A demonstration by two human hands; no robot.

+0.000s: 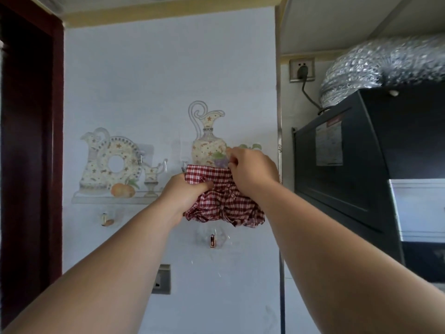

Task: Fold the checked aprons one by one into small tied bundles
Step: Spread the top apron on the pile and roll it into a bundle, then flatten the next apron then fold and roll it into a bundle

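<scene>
Left hand (185, 194), right hand (250, 169) grip checked apron (231, 206) before jug mural (208, 138), beside hood (361, 153).

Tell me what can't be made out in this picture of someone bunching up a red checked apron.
All in the head view:
Which part of the checked apron the right hand pinches, tie or hem: hidden behind its own fingers.
Fingertips of the left hand: buried in the cloth.
The label on the black range hood: too small and blurred to read.
The silver duct: cut off by the right edge.
</scene>
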